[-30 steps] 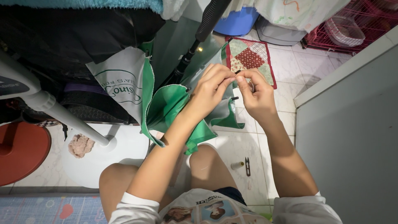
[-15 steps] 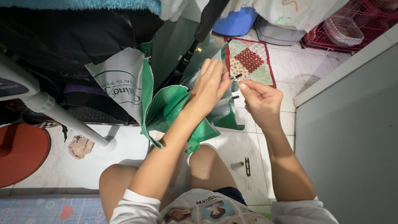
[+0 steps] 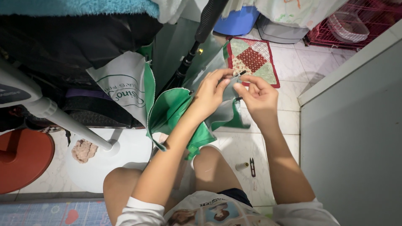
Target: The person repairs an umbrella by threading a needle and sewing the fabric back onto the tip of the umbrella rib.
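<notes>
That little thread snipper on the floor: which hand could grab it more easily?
Probably the right hand. The snipper lies on the tiles beside the thread spool, under the right forearm, while the left hand pinches the green fabric.

You sit on a pale tiled floor (image 3: 234, 150); beyond it lies a patchwork mat (image 3: 252, 60), a red wire cage (image 3: 356, 21) to its right.

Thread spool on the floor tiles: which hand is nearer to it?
Right. The right hand is raised above the thread spool, on the same side. The left hand is raised beside it, pinching the green umbrella fabric, slightly farther away. Neither touches it.
</notes>
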